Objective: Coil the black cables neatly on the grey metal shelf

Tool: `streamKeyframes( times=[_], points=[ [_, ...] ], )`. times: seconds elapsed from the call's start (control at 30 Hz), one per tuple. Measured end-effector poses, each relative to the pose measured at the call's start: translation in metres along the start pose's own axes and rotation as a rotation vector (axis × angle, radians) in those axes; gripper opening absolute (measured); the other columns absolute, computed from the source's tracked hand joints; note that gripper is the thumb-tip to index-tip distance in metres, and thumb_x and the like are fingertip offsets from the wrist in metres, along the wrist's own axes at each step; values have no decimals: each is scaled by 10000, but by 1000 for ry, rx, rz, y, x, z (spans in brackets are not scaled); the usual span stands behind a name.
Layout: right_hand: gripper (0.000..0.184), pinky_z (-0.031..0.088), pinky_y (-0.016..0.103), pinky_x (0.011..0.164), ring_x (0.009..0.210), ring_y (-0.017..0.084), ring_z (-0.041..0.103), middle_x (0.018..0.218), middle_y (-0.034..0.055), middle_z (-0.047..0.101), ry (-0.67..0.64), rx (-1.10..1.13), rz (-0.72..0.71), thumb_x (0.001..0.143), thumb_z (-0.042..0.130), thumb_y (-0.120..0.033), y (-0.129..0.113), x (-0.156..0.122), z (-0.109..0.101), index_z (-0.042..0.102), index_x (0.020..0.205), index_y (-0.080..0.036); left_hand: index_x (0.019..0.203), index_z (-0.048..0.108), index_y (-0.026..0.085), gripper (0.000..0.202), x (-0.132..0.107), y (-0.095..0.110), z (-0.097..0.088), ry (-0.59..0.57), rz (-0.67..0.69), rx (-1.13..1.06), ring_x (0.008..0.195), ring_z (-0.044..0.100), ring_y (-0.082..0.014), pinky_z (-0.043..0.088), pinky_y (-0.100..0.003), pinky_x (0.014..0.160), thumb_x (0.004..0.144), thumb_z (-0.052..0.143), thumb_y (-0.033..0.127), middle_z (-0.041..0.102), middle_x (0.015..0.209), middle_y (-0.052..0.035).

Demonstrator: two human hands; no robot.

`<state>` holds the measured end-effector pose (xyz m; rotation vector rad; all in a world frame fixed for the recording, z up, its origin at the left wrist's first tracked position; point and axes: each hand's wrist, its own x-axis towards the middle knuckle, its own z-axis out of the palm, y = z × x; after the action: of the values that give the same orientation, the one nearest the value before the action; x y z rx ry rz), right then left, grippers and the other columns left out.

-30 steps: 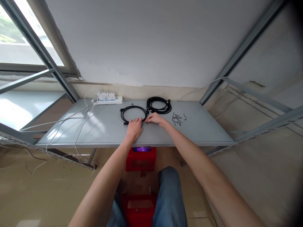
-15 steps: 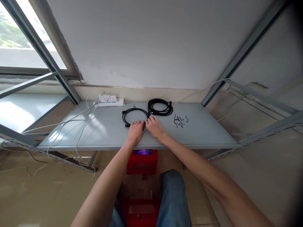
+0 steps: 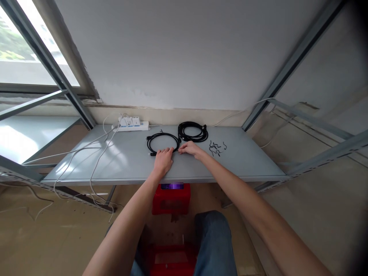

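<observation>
A coil of thin black cable (image 3: 163, 134) lies on the grey shelf (image 3: 126, 165), its plug ends showing at the left of the loop. My left hand (image 3: 163, 159) grips the near side of this coil, fingers curled over it. At the coil's right edge, my right hand (image 3: 189, 148) is closed in a pinch; what sits between its fingertips is too small to make out. Just behind that hand rests a thicker black cable coil (image 3: 181, 132). Several short black ties (image 3: 215, 147) are scattered to the right.
A white power strip (image 3: 133, 126) with plugged-in adapters stands against the wall. White cords (image 3: 99, 161) trail from it over the shelf's front edge. Metal uprights (image 3: 260, 97) frame both sides. Below are a red stool (image 3: 171, 203) and my knees.
My right hand has drawn slightly to the right, away from my left hand, and now pinches at the coil's edge. My left hand stays on the coil. The view has shifted slightly.
</observation>
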<state>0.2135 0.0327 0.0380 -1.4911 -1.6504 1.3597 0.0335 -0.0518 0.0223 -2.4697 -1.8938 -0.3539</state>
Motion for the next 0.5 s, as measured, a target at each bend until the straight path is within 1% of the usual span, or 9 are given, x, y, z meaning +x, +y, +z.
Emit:
streamKeyframes(
  times=[0.07, 0.13, 0.23, 0.33, 0.4, 0.5],
  points=[
    [145, 566, 275, 802, 720, 163, 682, 666, 33, 752, -4, 9, 30, 646, 872, -62, -3, 0, -1, 777, 627, -170, 1268, 585, 203, 436, 0, 0, 0, -2, -3, -5, 1135, 684, -284, 430, -420, 978, 879, 497, 27, 728, 1207, -104],
    [163, 556, 252, 807, 727, 149, 676, 667, 19, 751, -6, -6, 42, 638, 839, -27, -5, -1, 0, 773, 609, -173, 1281, 583, 203, 440, 0, 0, 0, -2, -6, -3, 1128, 685, -283, 427, -419, 975, 885, 498, 30, 726, 1210, -102],
    [173, 541, 233, 803, 744, 142, 673, 666, 5, 746, -5, -32, 31, 655, 800, -12, -5, -2, 2, 770, 603, -174, 1279, 586, 200, 427, 0, 0, 0, -4, -5, 1, 1117, 688, -284, 425, -418, 968, 894, 501, 36, 725, 1203, -101],
    [140, 528, 239, 794, 755, 148, 680, 697, 11, 757, -2, -82, -17, 697, 801, -40, -4, -3, 3, 779, 643, -167, 1268, 590, 205, 414, 0, 0, 0, -7, -4, -5, 1138, 684, -282, 421, -414, 975, 900, 506, 36, 724, 1204, -101],
    [100, 512, 250, 778, 766, 159, 688, 734, 23, 769, 16, -185, -60, 740, 808, -73, -3, -6, 4, 793, 695, -161, 1264, 593, 209, 411, 1, 0, 0, -6, -6, -11, 1148, 681, -282, 418, -414, 984, 901, 511, 35, 723, 1206, -101],
    [37, 485, 281, 785, 827, 188, 705, 828, 46, 789, 92, -437, -147, 815, 805, -132, -2, -14, 8, 814, 803, -166, 1275, 591, 214, 427, 1, 0, 1, -10, -9, -24, 1155, 676, -283, 415, -415, 995, 896, 516, 32, 722, 1211, -105]
  ],
)
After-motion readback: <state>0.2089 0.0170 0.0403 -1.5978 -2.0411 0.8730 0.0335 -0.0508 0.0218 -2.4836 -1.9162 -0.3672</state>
